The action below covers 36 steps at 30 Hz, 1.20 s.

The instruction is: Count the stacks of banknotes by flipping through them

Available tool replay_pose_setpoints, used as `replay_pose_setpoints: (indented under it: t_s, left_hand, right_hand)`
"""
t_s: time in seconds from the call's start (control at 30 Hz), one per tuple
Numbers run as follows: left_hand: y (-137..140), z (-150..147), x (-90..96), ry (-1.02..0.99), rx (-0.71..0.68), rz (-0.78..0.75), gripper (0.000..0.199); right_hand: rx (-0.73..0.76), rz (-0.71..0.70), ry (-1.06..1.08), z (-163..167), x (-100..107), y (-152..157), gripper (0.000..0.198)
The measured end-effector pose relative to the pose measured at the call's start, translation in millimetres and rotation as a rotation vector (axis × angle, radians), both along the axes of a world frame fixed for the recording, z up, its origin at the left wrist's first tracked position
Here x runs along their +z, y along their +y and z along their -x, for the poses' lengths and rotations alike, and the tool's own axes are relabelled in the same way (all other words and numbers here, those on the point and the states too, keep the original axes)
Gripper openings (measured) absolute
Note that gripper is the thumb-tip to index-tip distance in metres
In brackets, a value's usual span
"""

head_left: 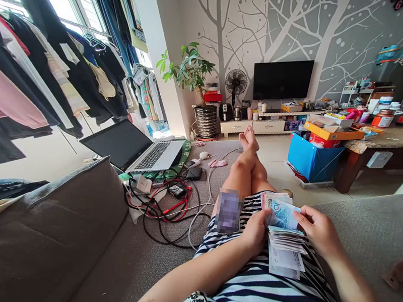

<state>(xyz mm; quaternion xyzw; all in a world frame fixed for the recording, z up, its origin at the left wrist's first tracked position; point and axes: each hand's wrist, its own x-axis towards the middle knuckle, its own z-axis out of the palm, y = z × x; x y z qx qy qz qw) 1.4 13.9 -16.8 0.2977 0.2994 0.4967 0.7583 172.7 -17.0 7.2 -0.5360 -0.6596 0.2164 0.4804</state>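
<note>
My left hand (255, 231) is closed around a stack of banknotes (286, 254) above my lap. The lower ends of the stack fan out and hang toward my striped clothing (270, 294). A blue banknote (283, 215) marked 10 lies uppermost, with other notes behind its left end. My right hand (317, 230) pinches the right edge of this blue note between thumb and fingers. A phone-shaped object (229, 212), blurred over, rests on my thigh to the left of my left hand.
Beside my legs on the grey sofa are an open laptop (152, 156), tangled cables (172, 213) and a white charger (143, 183). A blue bin (313, 158) stands on the floor by a cluttered table (398, 136). Clothes (47, 60) hang at the left.
</note>
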Motion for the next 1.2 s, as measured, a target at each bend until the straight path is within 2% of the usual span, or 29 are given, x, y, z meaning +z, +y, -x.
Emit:
replay_pose_setpoints:
  t_s: [0.17,0.33,0.7,0.93,1.2]
  left_hand:
    - [1,-1,0.0,-0.009,-0.008,0.012,0.042]
    - [-1,0,1.9,0.023,-0.022,-0.012,0.033]
    - [1,0,-1.8,0.025,-0.01,-0.041,0.035]
    - [1,2,2.7,0.012,-0.062,0.01,0.037]
    - [0,2,6.7,0.013,-0.05,0.038,0.034]
  right_hand:
    - [0.088,-0.003,0.043,0,8,-8,0.038]
    - [0.181,0.037,0.126,0,13,-12,0.035]
    - [0.214,0.039,0.054,-7,17,-15,0.04]
    - [0.288,0.058,0.043,-11,21,-18,0.04]
    - [0.309,0.096,0.064,-13,20,-18,0.037]
